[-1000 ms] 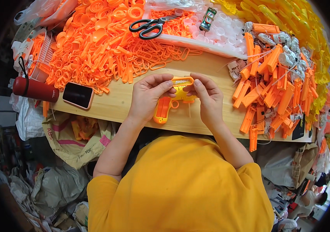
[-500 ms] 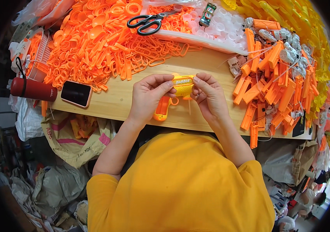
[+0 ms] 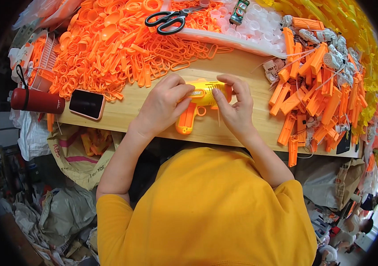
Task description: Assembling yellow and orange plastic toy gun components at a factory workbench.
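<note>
Toy gun (image 3: 205,101) | yellow slotted body, orange grip (image 3: 184,120), oval panel (image 3: 196,93) | both hands (image 3: 236,107) grasping its ends

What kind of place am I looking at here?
Probably a small toy-assembly workshop: loose orange parts are heaped on a wooden bench, orange-and-white units pile at right, and a yellow toy gun is being handled.
</note>
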A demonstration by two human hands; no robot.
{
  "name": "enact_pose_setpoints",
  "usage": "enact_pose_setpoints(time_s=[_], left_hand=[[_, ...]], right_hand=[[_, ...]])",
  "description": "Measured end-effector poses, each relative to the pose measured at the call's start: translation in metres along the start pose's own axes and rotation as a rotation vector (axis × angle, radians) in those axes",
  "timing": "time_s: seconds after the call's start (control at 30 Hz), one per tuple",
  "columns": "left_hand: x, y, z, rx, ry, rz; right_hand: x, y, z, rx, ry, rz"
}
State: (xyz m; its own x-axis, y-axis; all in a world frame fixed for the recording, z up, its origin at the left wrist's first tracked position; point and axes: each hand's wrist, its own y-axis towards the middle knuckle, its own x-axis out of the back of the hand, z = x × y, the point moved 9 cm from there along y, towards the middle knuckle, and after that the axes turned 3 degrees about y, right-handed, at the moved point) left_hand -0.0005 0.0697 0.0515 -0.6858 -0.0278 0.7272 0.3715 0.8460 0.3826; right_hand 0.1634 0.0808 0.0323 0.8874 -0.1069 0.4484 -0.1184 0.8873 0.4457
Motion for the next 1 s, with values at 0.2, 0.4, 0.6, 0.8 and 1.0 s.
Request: enact_pose_setpoints(time_s=[0.2, 0.4, 0.6, 0.8, 1.0], left_hand=[[-0.004, 0.006, -0.004, -0.008, -0.001, 0.039], [-0.004, 0.007, -0.005, -0.027, 0.077, 0.033], [-0.002, 0.002, 0.009, 0.067, -0.034, 0.034], [-0.01, -0.018, 0.047, 0.307, -0.341, 0.045], [-0.039, -0.032, 0.071, 0.82, -0.843, 0.128]], right_hand=[[-0.019, -0.004, -0.014, 0.085, -0.073, 0.075], [-0.026, -0.008, -0.032, -0.078, 0.147, 0.01], [-0.026, -0.007, -0.031, -0.08, 0.196, -0.03], [-0.028, -0.009, -0.026, -0.05, 0.166, -0.05], [-0.03, -0.01, -0.024, -0.014, 0.141, -0.027]])
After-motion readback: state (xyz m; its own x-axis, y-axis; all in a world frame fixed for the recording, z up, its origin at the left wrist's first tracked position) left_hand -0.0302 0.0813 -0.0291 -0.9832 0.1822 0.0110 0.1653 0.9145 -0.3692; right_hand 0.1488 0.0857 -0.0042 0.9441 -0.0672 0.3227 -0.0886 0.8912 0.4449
